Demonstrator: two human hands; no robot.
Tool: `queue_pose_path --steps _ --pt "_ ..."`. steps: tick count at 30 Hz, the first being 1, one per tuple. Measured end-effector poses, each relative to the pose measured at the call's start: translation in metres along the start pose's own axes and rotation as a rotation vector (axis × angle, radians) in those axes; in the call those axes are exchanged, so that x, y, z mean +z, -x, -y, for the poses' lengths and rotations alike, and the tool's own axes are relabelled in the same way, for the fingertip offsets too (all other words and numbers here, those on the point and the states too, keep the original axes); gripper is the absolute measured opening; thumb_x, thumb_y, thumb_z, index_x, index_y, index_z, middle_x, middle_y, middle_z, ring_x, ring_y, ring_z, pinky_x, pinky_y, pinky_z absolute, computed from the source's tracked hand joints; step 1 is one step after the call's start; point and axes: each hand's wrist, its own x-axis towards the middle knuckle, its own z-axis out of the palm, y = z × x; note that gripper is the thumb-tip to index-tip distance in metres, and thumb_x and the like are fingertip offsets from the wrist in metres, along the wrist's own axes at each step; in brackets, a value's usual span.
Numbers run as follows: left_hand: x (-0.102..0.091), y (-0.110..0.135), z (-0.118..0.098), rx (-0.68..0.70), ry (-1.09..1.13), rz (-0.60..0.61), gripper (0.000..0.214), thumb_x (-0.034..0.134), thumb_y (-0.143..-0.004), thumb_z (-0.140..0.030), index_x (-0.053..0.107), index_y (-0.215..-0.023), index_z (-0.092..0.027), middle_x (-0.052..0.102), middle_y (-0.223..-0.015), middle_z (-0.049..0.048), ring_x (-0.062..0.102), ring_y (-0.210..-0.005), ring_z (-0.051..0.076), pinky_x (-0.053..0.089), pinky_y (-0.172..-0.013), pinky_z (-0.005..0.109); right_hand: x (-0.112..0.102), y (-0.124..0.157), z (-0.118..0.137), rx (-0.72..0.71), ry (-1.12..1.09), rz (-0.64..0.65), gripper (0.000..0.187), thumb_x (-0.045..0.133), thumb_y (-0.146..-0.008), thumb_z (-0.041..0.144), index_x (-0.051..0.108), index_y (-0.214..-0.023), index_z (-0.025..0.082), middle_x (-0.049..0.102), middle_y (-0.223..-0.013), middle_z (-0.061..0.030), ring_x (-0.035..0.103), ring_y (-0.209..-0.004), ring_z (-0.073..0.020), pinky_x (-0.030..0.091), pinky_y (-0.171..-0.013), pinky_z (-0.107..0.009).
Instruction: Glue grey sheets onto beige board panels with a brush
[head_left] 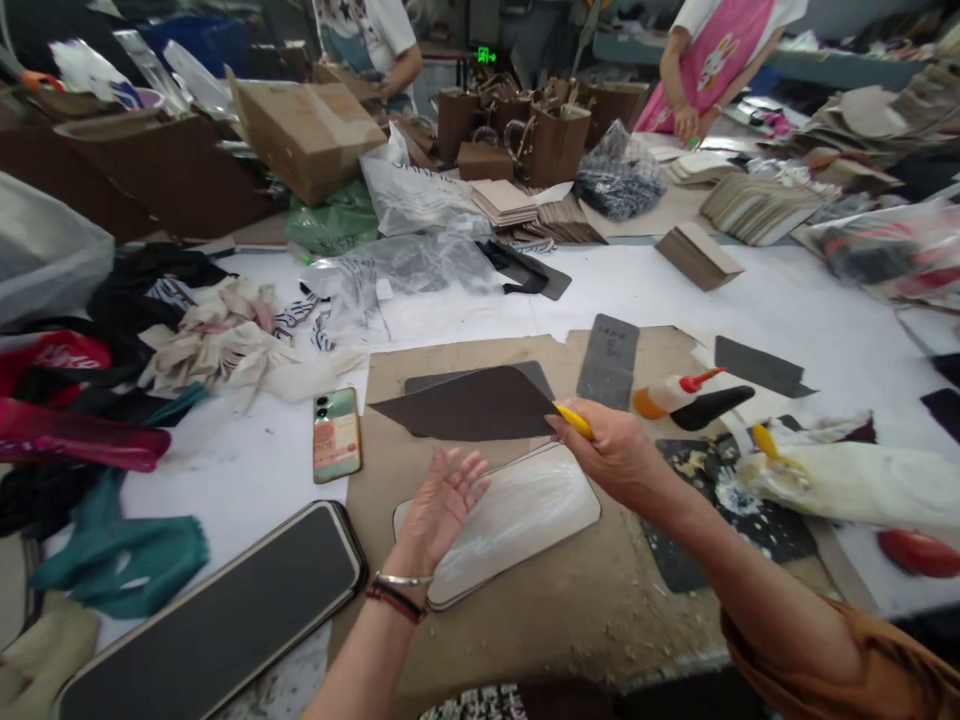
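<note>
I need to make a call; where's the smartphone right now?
In the head view, the smartphone lies face down on the white table, left of the left hand and beside the edge of the brown cardboard sheet.

Grey template [607,345], handwritten marks unreadable

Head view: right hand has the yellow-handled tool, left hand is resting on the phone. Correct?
No, the left hand is wrong. The head view shows the left hand open at the end of the pale rounded panel, not on the phone, which lies apart from it. The right hand does have the yellow-handled tool.
</note>
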Motion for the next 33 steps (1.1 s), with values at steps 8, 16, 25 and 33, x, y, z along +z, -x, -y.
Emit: queue_pose_path --steps 8,16,25,33 --pt "-0.021 0.026 -0.040 0.316 0.073 -0.014 0.011 0.058 -0.080 -0.020 0.061 -0.091 -0.020 0.068 -0.088 0.0015 0.063 -0.083 0.013 0.052 -0.075 0.027 -0.029 0.042 0.013 0.384 -0.186 -0.011 0.034 0.050 -0.082 0.045 0.057 -0.065 0.016 0.049 -0.049 0.0027 0.045 -0.046 -0.0103 0.035 -0.048 -0.022" --pt "-0.072 0.079 -0.005 0.212 -0.439 -0.192 0.037 0.074 -0.060 -0.035 0.063 -0.089 -0.015 0.069 -0.089 0.0057 0.061 -0.080 0.016 0.048 -0.068 0.026 0.011 0.127 -0.046 0.622 -0.103 0.178 0.035 0.043 -0.078 0.047 0.054 -0.063 0.018 0.057 -0.052 -0.0011 0.050 -0.049 -0.0143 0.036 -0.051 -0.025" --pt "-0.100 0.064 0.044 0.323 -1.038 -0.424 0.056 0.058 -0.045 -0.073 0.048 -0.048 -0.018 0.043 -0.046 -0.0034 0.039 -0.050 0.012 0.031 -0.050 0.026 0.054 0.154 -0.112 0.620 0.245 0.322 0.030 0.039 -0.085 0.038 0.061 -0.085 0.016 0.064 -0.066 -0.0054 0.060 -0.068 -0.0215 0.038 -0.064 -0.028" --pt "-0.096 0.056 0.050 0.422 -1.281 -0.546 0.058 0.042 -0.053 -0.078 0.042 -0.046 -0.020 0.041 -0.045 -0.0016 0.038 -0.050 0.015 0.029 -0.052 0.028 0.067 0.142 -0.128 0.685 0.377 0.508 0.032 0.041 -0.088 0.040 0.062 -0.094 0.016 0.067 -0.085 -0.0108 0.062 -0.083 -0.0237 0.038 -0.067 -0.027"
